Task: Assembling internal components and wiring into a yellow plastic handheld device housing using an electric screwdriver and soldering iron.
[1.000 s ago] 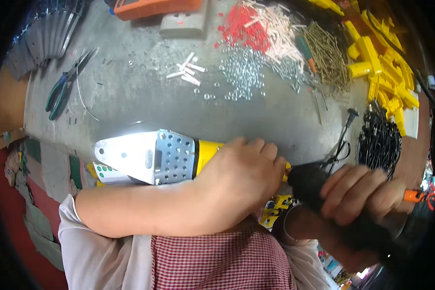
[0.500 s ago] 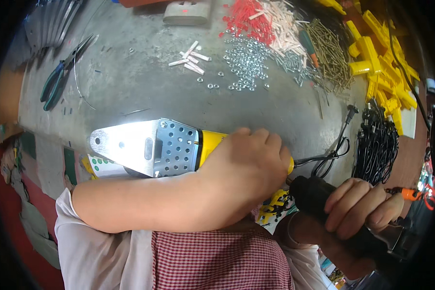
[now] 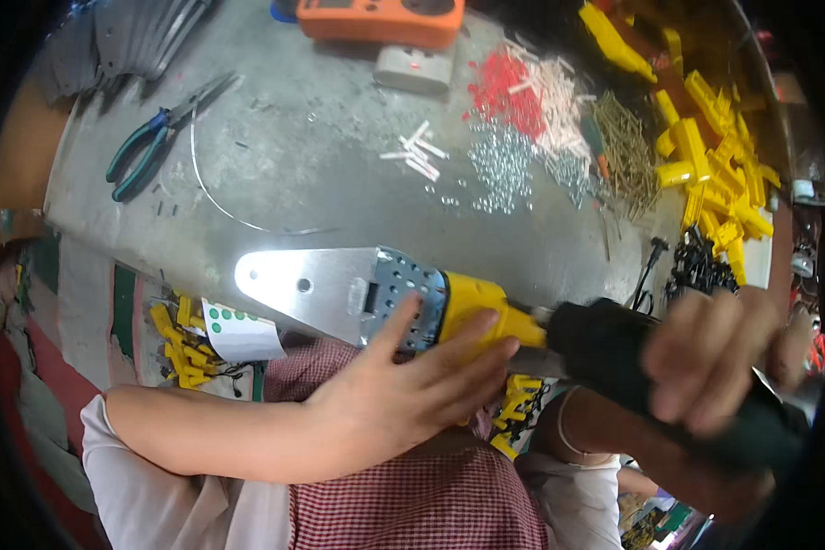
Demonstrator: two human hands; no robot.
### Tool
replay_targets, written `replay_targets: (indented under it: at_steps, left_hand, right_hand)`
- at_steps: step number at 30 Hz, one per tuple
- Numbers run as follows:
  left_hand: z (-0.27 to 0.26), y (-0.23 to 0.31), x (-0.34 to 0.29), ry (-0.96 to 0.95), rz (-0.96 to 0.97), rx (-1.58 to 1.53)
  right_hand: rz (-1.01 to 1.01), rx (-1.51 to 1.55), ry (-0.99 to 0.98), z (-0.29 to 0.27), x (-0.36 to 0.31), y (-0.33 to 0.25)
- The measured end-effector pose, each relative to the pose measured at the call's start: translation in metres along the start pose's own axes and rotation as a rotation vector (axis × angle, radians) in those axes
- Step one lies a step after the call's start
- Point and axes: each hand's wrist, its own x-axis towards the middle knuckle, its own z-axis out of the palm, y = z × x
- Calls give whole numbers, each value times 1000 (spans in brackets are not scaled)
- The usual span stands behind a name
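A pipe welding iron lies near the table's front edge, with a pointed flat metal plate [image 3: 325, 291], a perforated metal sleeve [image 3: 396, 280] and a yellow handle [image 3: 475, 298]. My left hand [image 3: 417, 380] steadies it from the near side, fingers spread along the sleeve and handle. In my right hand [image 3: 720, 357], partly smeared by motion, is a black power screwdriver [image 3: 605, 344]. Its tip points left at the handle's right end; whether it touches a screw there I cannot make out.
Pliers [image 3: 151, 147] and a thin wire [image 3: 202, 179] lie on the left. Farther back are white sleeves [image 3: 415, 151], metal nuts [image 3: 500, 170], red pieces [image 3: 504, 92], long screws [image 3: 628, 156] and an orange meter [image 3: 380, 20]. Yellow handle parts [image 3: 706, 156] and black cords [image 3: 697, 266] fill the right.
My left hand has uncurled from over the handle and shifted to its near side. The iron now slants down to the right, and the screwdriver has come up level with its handle.
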Motion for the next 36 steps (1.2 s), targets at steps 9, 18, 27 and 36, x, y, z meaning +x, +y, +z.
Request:
replay_targets:
  at_steps: [9, 18, 27, 36]
  left_hand:
    - [9, -15, -5, 110, 169, -36]
    - [23, -15, 8, 200, 107, 12]
    - [11, -40, 42, 115, 175, 19]
    - [34, -33, 39, 357, 162, 144]
  right_hand:
    - [89, -73, 190, 68, 32, 46]
    - [149, -237, 562, 61, 18, 45]
    - [-58, 148, 124, 36, -28, -25]
    - [92, 292, -425, 23, -34, 13]
